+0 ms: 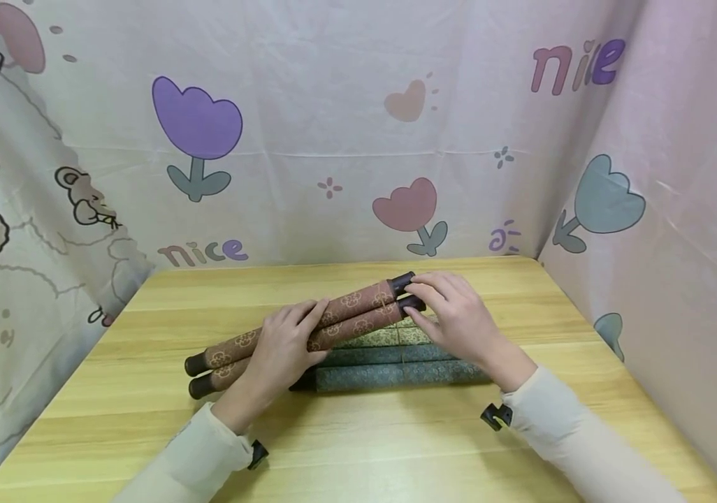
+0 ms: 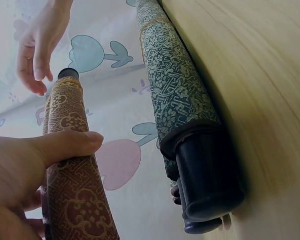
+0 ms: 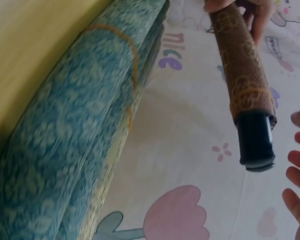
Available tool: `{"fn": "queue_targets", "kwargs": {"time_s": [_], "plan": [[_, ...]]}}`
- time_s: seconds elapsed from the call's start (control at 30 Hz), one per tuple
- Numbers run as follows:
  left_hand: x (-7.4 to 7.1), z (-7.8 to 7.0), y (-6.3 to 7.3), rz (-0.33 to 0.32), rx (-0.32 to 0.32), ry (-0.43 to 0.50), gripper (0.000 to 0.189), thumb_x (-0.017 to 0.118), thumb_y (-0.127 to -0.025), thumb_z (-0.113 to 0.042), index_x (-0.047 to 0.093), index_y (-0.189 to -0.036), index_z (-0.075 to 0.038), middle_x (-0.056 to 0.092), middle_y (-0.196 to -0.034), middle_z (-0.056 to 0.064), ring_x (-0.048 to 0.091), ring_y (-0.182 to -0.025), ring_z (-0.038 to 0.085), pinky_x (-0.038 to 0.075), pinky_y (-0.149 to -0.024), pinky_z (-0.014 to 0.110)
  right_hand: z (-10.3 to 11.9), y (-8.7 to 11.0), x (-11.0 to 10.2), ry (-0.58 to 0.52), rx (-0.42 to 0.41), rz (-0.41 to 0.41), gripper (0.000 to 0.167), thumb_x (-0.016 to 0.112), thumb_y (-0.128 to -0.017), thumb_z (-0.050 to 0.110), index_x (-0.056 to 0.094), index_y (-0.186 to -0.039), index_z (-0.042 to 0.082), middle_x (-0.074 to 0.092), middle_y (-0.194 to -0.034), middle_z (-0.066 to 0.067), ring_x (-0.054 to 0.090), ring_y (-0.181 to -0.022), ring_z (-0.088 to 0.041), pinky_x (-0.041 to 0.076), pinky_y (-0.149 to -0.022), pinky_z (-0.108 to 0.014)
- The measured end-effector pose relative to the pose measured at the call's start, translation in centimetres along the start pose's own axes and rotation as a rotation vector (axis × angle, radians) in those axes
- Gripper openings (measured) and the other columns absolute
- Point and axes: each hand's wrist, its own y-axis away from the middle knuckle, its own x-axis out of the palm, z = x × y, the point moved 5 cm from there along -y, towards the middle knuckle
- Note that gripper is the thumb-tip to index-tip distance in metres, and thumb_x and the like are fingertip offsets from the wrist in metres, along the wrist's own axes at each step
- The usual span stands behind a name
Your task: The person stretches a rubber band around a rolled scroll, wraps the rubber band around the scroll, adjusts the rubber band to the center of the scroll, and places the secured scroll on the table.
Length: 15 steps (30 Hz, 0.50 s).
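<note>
Two rolled scrolls in reddish-brown patterned brocade (image 1: 358, 323), with black end knobs, lie side by side, tilted above the other scrolls. My left hand (image 1: 279, 349) grips this pair around the middle; its thumb (image 2: 74, 145) lies across the brocade in the left wrist view. Beside the pair's right-hand knobs is my right hand (image 1: 459, 321), fingers loosely spread. In the right wrist view, its fingers (image 3: 299, 162) are apart from the black knob (image 3: 255, 140). Blue patterned scrolls (image 1: 371, 377) and a yellow-green scroll (image 1: 418, 336) lie on the table beneath, partly hidden.
The wooden table (image 1: 358, 447) is bounded by a printed cloth (image 1: 308, 91) at the back and both sides. A thin tan cord (image 3: 132, 55) goes round the blue scrolls. Small black devices (image 1: 497, 417) sit at both wrists.
</note>
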Motion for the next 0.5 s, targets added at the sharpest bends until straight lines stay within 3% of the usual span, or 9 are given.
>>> {"fn": "queue_targets", "kwargs": {"time_s": [0.23,0.5], "plan": [[0.1,-0.1,0.2,0.08,0.023,-0.023,0.089,0.094,-0.063,-0.033,0.055,-0.139,-0.009,0.061,-0.125,0.014,0.059,-0.107,0.039,0.048,-0.083,0.059,-0.1,0.6,0.5,0.062,-0.144,0.074,0.053,0.061,-0.095,0.042,0.059,-0.133,0.005,0.058,-0.133,-0.015,0.051,-0.125,-0.034,0.037,-0.107,-0.051],[0.4,-0.4,0.2,0.174,0.05,0.026,0.086,0.092,-0.065,-0.033,0.055,-0.14,-0.009,0.059,-0.127,0.014,0.058,-0.11,0.038,0.047,-0.087,0.059,0.2,1.5,1.6,0.099,-0.262,0.149,0.071,0.055,-0.093,0.058,0.055,-0.137,0.001,0.056,-0.135,-0.013,0.051,-0.124,-0.033,0.037,-0.106,-0.052]]}}
